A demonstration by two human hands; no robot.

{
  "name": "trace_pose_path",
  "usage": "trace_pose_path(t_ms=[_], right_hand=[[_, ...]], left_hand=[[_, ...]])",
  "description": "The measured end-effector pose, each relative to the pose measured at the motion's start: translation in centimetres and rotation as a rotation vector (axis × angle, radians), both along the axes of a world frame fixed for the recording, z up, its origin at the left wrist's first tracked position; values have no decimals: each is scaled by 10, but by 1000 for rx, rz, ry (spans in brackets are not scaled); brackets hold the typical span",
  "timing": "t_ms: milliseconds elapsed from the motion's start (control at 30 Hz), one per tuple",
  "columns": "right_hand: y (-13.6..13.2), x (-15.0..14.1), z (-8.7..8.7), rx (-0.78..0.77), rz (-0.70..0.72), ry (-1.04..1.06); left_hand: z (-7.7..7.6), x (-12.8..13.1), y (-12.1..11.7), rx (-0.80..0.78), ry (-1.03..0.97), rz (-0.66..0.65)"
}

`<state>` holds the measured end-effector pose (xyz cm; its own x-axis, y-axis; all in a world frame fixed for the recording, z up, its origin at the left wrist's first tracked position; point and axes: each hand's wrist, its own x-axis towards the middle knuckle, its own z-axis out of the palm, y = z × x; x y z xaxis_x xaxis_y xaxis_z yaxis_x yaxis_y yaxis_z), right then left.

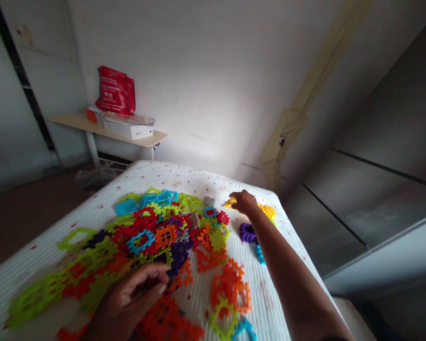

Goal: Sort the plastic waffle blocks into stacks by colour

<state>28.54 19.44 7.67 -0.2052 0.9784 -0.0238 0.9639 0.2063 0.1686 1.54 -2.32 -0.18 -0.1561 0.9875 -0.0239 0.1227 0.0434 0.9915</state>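
Orange, lime, purple lattice plastic tiles (pixel 165 236), red bag (pixel 115 90), white ribbed mattress (pixel 184 177)

Left hand (pixel 128 298), right hand (pixel 244 202), plastic tiles (pixel 165 237), mattress (pixel 270 298)

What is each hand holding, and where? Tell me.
Right hand seems to pinch a yellow plastic piece by its edge; left hand shows nothing held.

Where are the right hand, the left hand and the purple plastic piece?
right hand (pixel 244 202), head view, back of hand
left hand (pixel 131 296), head view, back of hand
purple plastic piece (pixel 247 233), head view, its middle
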Motion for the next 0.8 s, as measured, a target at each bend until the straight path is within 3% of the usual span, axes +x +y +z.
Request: trace_pose_path(t_ms=[267,800], right_hand=[[27,2,-32,-68,-76,-73],[35,-3,-40,-136,-68,-101]], left_hand=[[-1,2,-1,-44,-25,56],[-6,-2,2,-66,-38,22]])
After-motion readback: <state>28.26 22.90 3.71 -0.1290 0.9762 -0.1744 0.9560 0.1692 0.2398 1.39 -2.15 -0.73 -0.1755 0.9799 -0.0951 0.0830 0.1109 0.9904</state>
